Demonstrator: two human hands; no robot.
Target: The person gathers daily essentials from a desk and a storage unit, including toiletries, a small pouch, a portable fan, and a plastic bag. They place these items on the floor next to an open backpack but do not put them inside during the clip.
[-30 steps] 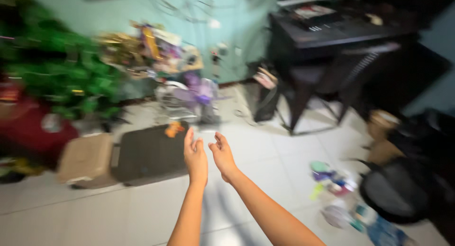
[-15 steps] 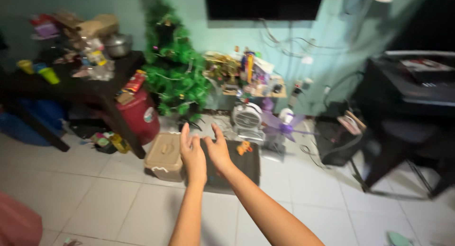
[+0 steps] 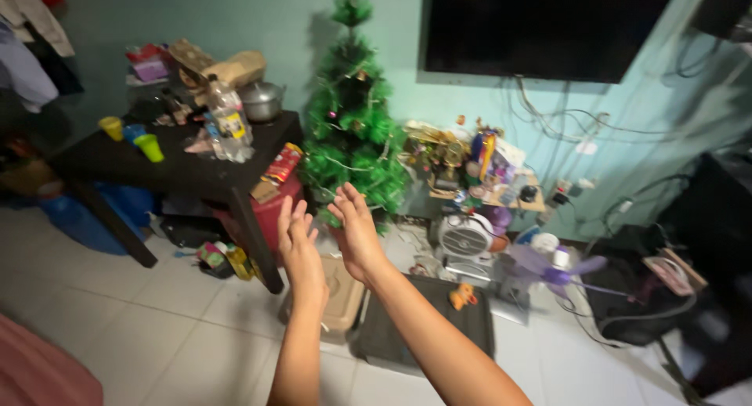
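Both hands are raised in mid-air, empty, fingers spread: the left hand [image 3: 300, 248] and right hand [image 3: 356, 227] stand close together, palms nearly facing, not touching. Just beyond them on the floor lie a tan plastic lid [image 3: 342, 298] and a dark tray [image 3: 427, 328]. Farther off stand a small artificial Christmas tree [image 3: 349, 132] and, to the left, a cluttered black table [image 3: 157, 167]. Judging by this, nothing is grasped yet; any pickup calls for lowering toward the floor items.
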